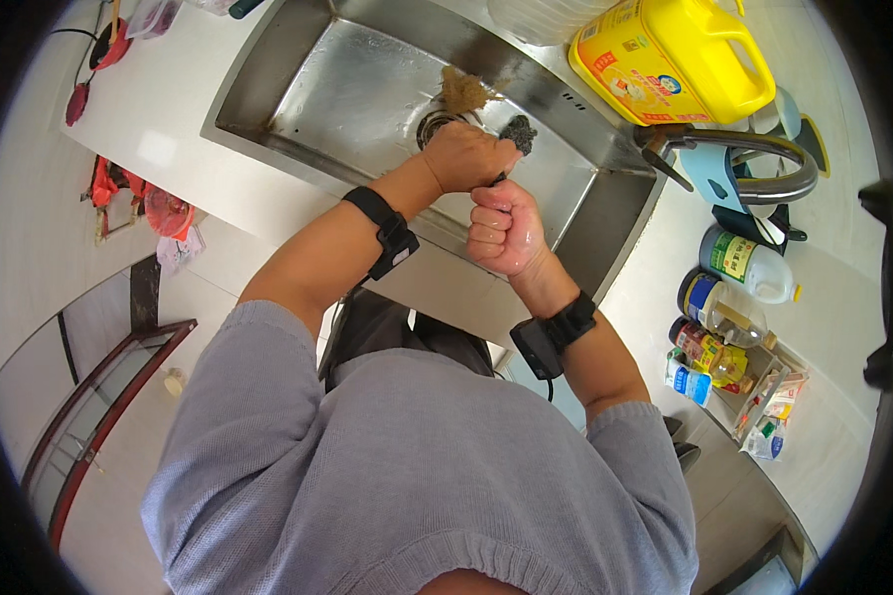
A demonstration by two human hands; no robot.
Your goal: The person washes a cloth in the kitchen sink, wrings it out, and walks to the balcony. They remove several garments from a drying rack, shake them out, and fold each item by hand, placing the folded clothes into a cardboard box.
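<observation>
My left hand (467, 156) reaches over the stainless steel sink (357, 71), back of the hand up, fingers curled down. Against it, my right hand (504, 227) makes a wet fist at the sink's near edge. A small bit of a dark item (499, 179) shows pinched between the two hands; the rest of it is hidden. A dark grey, rough clump (519, 134) lies just beyond my left fingers; whether it joins the dark item, I cannot tell. Beyond my left hand, a brown fibrous clump (463, 89) rests beside the round drain (433, 128), which my hand partly covers.
A curved metal faucet (778, 160) with a light blue cloth (711, 175) stands right of the sink. A large yellow jug (662, 67) is behind it. Several bottles (748, 264) line the right counter. A red pan (111, 44) sits at the far left.
</observation>
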